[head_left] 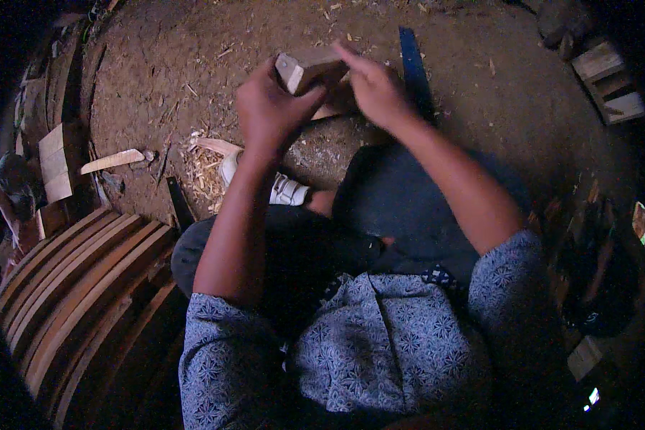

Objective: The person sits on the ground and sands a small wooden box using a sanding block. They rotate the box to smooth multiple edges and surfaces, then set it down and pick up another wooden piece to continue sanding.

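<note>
Ahead of my crossed legs, a block of pale wood [315,56] is held up between my two hands. My left hand [274,107] is closed round its left end, with the thumb along the near side. At the right end is my right hand [381,92], its index finger stretched along the top edge and its other fingers partly hidden as they curl against the wood. The block's underside lies in shadow. Just right of my right hand, a long flat blue strip [414,64] lies on the dirt floor.
Several long wooden planks [97,269] are stacked at the left. Wood shavings [206,168] lie by my white shoe [288,190]. A blade-shaped piece of pale wood [112,161] rests on the floor at left. A slotted wooden piece [609,80] stands at the far right.
</note>
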Demonstrator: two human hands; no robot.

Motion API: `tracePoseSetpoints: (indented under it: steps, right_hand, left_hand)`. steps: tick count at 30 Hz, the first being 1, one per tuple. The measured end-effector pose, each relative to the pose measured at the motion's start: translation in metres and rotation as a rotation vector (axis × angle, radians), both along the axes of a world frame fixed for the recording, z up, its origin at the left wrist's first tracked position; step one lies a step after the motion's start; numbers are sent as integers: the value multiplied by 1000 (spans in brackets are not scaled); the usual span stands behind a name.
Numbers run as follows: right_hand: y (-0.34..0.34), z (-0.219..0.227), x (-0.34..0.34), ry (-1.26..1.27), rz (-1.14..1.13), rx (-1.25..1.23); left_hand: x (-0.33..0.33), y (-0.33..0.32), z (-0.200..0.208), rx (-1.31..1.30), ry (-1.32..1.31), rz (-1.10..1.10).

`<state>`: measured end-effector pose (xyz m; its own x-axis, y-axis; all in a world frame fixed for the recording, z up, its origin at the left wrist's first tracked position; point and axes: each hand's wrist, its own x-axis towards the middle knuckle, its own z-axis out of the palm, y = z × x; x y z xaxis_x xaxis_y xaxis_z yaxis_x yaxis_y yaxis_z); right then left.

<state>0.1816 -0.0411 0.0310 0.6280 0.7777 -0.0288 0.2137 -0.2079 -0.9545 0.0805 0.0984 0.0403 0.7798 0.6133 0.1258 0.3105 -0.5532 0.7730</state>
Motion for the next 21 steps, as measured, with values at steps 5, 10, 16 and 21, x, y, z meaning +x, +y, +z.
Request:
tracePoseSetpoints:
  steps: [5,10,16,21]
  right_hand:
    - [-1,-10,-11,-90,60,234]
    - [3,0,-18,-131,87,274]
    - [5,-9,-3,-7,30,166]
    - [-10,-32,39,-127,-51,-38]
  left_hand:
    - [4,-4,2,-23,-35,34]
    - [1,-7,14,35,55,25]
    - [2,-9,13,26,27,9]
    - [4,-4,4,-79,-56,-8]
